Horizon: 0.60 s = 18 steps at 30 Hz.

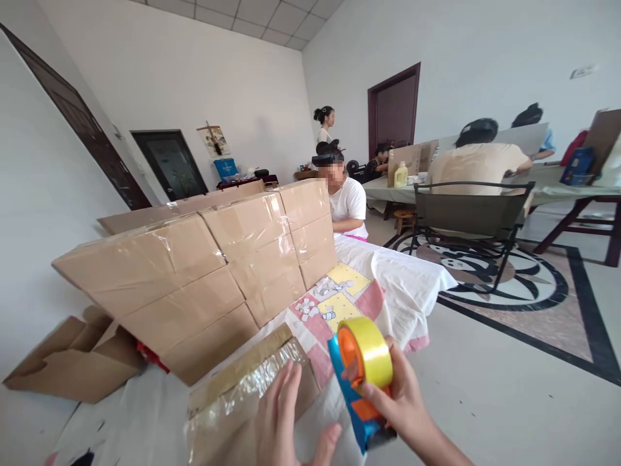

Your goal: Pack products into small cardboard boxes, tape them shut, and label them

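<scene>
In my right hand (pixel 405 388) is a tape dispenser (pixel 356 398), blue and orange, loaded with a yellowish roll of packing tape (pixel 376 353). My fingers wrap its right side, and it is held above the table's right edge. My left hand (pixel 286 421) is open, thumb apart from the fingers, over the near edge of a cardboard box (pixel 242 382). Shiny clear tape runs across the top of that box. Whether my left fingers touch it I cannot tell. Behind stands a wall of stacked, taped cardboard boxes (pixel 252 252).
A patterned pink and yellow cloth (pixel 344 310) with small pale scraps lies over a white tablecloth (pixel 407 268). An open carton (pixel 77 362) stands at left. Beyond the stack sits a person in a white shirt (pixel 350 204). Others work at a far table; a folding chair (pixel 470 210) stands there.
</scene>
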Tool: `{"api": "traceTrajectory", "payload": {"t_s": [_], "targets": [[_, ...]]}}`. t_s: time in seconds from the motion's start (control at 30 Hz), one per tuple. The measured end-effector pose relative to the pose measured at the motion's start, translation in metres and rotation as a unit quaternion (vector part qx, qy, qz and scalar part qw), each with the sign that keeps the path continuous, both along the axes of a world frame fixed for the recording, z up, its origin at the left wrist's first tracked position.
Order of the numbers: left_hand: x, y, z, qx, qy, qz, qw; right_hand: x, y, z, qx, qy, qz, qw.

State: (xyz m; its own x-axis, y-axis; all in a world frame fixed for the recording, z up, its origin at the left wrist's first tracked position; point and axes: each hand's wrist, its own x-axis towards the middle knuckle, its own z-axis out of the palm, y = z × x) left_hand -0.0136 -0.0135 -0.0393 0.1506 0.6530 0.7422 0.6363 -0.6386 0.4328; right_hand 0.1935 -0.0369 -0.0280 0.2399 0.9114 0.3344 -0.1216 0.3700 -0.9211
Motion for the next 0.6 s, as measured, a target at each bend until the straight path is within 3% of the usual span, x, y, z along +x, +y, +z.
{"api": "traceTrajectory", "payload": {"t_s": [0.13,0.2,0.27,0.37,0.43,0.6], "targets": [[0.026,-0.002,0.010,-0.118,-0.051,-0.162,0.978,-0.011,-0.024,-0.011,-0.035,0.051,0.104,0.993],[0.031,-0.001,0.013,-0.179,-0.077,-0.214,0.957,-0.009,-0.030,-0.014,-0.060,0.081,0.155,0.983],[0.034,0.002,0.015,-0.217,-0.091,-0.249,0.940,-0.001,-0.031,-0.016,-0.075,0.071,0.165,0.981],[0.039,0.005,0.013,-0.245,-0.107,-0.281,0.922,0.019,-0.023,-0.018,-0.067,-0.026,0.102,0.992],[0.046,0.004,0.003,-0.252,-0.145,-0.283,0.914,0.032,-0.017,-0.021,-0.037,-0.100,0.060,0.993],[0.075,-0.008,-0.048,-0.219,-0.224,-0.196,0.929,0.036,-0.001,-0.038,0.016,-0.129,-0.077,0.989]]}}
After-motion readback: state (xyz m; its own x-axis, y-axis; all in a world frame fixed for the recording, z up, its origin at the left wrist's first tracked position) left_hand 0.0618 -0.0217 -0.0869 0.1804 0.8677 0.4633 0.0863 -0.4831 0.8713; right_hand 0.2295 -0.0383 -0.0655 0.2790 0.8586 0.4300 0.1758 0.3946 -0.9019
